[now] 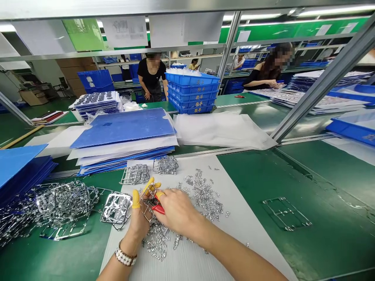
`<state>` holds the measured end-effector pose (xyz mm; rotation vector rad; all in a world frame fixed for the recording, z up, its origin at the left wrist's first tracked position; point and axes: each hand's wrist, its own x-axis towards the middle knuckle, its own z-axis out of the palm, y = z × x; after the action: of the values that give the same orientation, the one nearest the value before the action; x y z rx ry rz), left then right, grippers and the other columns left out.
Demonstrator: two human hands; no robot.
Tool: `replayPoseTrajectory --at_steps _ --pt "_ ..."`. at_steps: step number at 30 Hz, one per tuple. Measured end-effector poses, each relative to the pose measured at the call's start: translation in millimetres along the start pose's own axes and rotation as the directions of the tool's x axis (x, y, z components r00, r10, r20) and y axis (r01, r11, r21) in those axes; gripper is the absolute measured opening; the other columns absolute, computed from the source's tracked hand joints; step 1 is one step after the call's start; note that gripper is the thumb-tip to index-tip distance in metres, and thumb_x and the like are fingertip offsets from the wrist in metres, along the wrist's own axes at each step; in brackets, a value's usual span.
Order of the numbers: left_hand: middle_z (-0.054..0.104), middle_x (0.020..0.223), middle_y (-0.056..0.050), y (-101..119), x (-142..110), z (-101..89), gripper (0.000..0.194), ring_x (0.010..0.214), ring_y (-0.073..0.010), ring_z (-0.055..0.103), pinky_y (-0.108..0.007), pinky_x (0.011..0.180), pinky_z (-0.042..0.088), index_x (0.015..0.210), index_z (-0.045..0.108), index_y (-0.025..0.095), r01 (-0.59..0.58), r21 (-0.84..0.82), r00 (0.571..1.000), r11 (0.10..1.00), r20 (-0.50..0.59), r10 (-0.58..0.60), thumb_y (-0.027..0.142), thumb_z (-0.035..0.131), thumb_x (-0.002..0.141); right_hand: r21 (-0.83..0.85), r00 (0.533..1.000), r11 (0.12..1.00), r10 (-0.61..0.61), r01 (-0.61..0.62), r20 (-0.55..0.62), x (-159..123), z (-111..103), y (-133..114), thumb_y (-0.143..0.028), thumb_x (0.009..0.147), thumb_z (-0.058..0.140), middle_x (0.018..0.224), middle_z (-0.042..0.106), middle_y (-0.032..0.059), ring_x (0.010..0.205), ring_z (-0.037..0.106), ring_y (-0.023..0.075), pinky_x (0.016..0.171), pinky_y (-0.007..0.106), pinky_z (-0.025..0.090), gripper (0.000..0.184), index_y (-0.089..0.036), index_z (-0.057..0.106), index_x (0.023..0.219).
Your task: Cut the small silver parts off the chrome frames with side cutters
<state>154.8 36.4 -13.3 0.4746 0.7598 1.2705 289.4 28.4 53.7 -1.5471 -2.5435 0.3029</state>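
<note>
My left hand [138, 223], with yellow finger cots, grips a small shiny metal frame [146, 214] tilted up over the white sheet [234, 238]. Red-handled nippers [158, 209] are in my right hand [180, 210], their jaws at the frame and partly hidden by my fingers. Small silver pieces [205, 195] lie scattered on the sheet around and beneath both hands. Left of my hands rests a stack of metal frames [116, 208]. Two more stacks, one nearer [135, 174] and one farther [165, 165], stand at the sheet's far edge.
A tangled heap of metal frames [64, 205] covers the table's left side. One bare frame [287, 213] lies at right on the green tabletop. Blue boards [125, 128] and blue crates [191, 93] stand behind. A slanted metal post [322, 78] rises at right. Co-workers are beyond.
</note>
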Motion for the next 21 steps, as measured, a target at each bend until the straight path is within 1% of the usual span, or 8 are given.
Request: replayPoseTrajectory --at_steps 2,5,8,10,12,15,21 --pt "0.067 0.121 -0.012 1 0 -1.3 0.067 0.120 -0.0306 0.054 -0.042 0.105 0.036 0.130 0.059 0.019 -0.008 0.008 1.000 1.000 -0.001 0.008 0.066 0.048 0.083 -0.015 1.000 1.000 -0.007 0.008 0.014 0 -1 0 -0.033 0.085 0.055 0.093 0.069 0.0114 0.085 0.064 0.0251 0.073 0.034 0.047 0.026 -0.013 0.062 0.099" --pt "0.066 0.122 -0.013 4 0 -1.8 0.070 0.115 -0.0304 0.057 -0.042 0.100 0.040 0.132 0.057 0.019 0.047 -0.009 0.999 0.999 0.016 -0.047 0.068 0.046 0.083 -0.038 1.000 0.999 0.012 -0.011 0.025 -2 -4 3 -0.033 0.086 0.054 0.091 0.069 0.0116 0.083 0.064 0.0253 0.070 0.034 0.047 0.026 -0.013 0.063 0.101" --pt "0.065 0.122 -0.015 8 -1 0.0 0.070 0.109 -0.0294 0.060 -0.042 0.093 0.045 0.131 0.057 0.016 0.119 -0.075 0.990 0.990 0.090 -0.113 0.067 0.042 0.085 -0.075 0.998 0.995 0.066 -0.066 -0.004 -4 -9 9 -0.037 0.087 0.054 0.094 0.068 0.0129 0.087 0.063 0.0271 0.074 0.037 0.047 0.028 -0.013 0.065 0.097" --pt "0.065 0.123 -0.016 8 -1 1.2 0.071 0.111 -0.0294 0.059 -0.042 0.092 0.047 0.130 0.058 0.015 0.148 -0.120 0.982 0.982 0.135 -0.131 0.067 0.039 0.086 -0.094 0.995 0.991 0.098 -0.099 -0.014 -3 -12 13 -0.037 0.087 0.054 0.094 0.067 0.0133 0.090 0.062 0.0280 0.077 0.038 0.046 0.028 -0.013 0.066 0.096" --pt "0.064 0.124 -0.015 8 -1 1.7 0.072 0.114 -0.0297 0.057 -0.042 0.093 0.046 0.130 0.059 0.015 0.164 -0.140 0.978 0.976 0.155 -0.142 0.068 0.038 0.086 -0.100 0.993 0.988 0.118 -0.119 -0.009 -2 -13 15 -0.035 0.087 0.054 0.093 0.067 0.0127 0.089 0.062 0.0273 0.076 0.038 0.046 0.027 -0.013 0.066 0.097" --pt "0.063 0.126 -0.014 6 -1 1.3 0.071 0.118 -0.0302 0.055 -0.042 0.094 0.045 0.129 0.059 0.016 0.152 -0.120 0.981 0.981 0.140 -0.135 0.068 0.039 0.085 -0.101 0.992 0.987 0.122 -0.123 -0.015 -1 -12 15 -0.035 0.087 0.055 0.092 0.067 0.0122 0.087 0.062 0.0263 0.074 0.037 0.046 0.027 -0.013 0.066 0.098" --pt "0.064 0.125 -0.013 5 -3 3.1 0.068 0.120 -0.0309 0.053 -0.042 0.096 0.044 0.124 0.063 0.018 0.108 -0.051 0.992 0.993 0.064 -0.105 0.068 0.044 0.084 -0.099 0.993 0.988 0.116 -0.117 -0.021 2 -8 17 -0.036 0.085 0.057 0.091 0.067 0.0119 0.085 0.063 0.0261 0.071 0.036 0.046 0.027 -0.013 0.066 0.096"
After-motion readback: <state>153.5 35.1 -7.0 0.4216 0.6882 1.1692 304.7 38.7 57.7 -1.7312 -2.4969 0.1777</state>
